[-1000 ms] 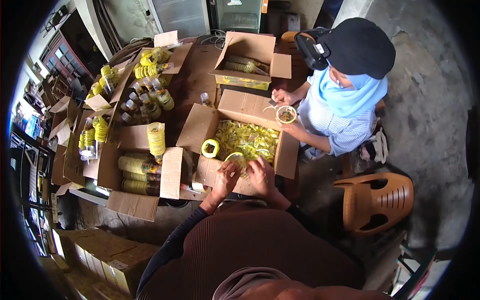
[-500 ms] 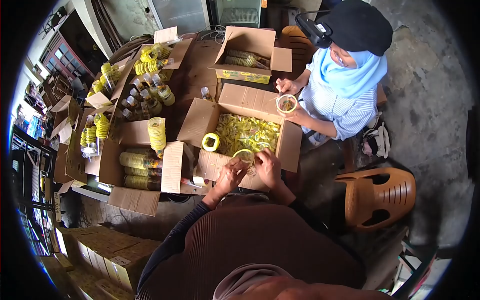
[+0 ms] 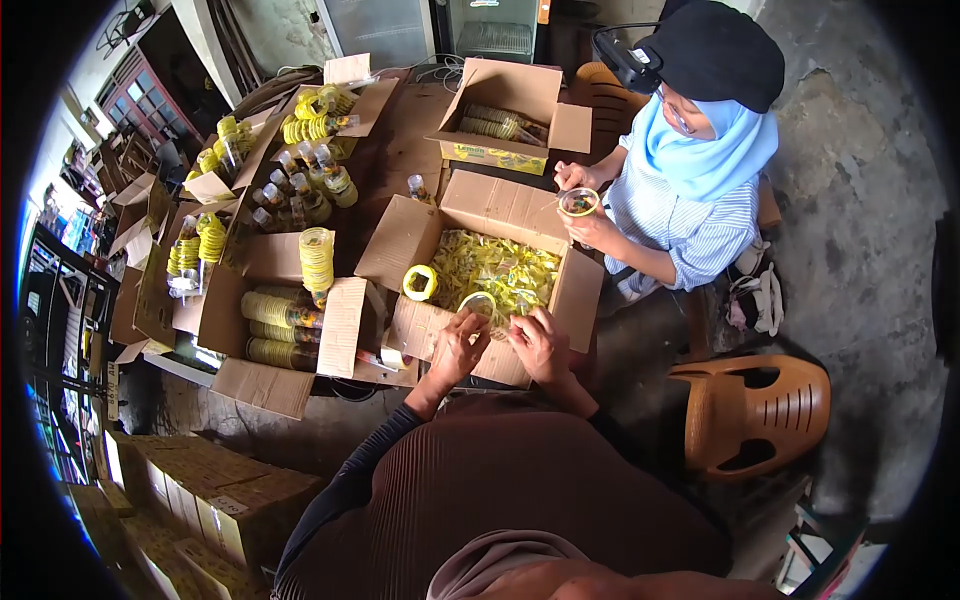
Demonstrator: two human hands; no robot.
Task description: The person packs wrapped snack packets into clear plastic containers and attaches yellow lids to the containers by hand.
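Note:
My left hand (image 3: 461,347) is closed around a clear plastic cup (image 3: 480,303) with a yellowish rim, held over the near edge of an open cardboard box (image 3: 412,325). Beside it, my right hand (image 3: 540,346) has its fingers bent and pinched together; what they hold is too small to make out. Many small yellow packets (image 3: 500,262) fill the box. A yellow ring-shaped roll (image 3: 420,283) sits at the box's left side, near my left hand.
Across the box, a co-worker (image 3: 690,190) holds another cup (image 3: 578,203). On the left, an open carton (image 3: 262,395) contains stacked cups, with a tall cup stack (image 3: 316,262) on it. A smaller carton (image 3: 495,155) stands behind. An orange plastic chair (image 3: 755,415) is at the right.
My right hand has moved slightly away from the cup, widening the gap between my hands. The cup has shifted slightly left and up. The co-worker's cup has tilted and moved a little.

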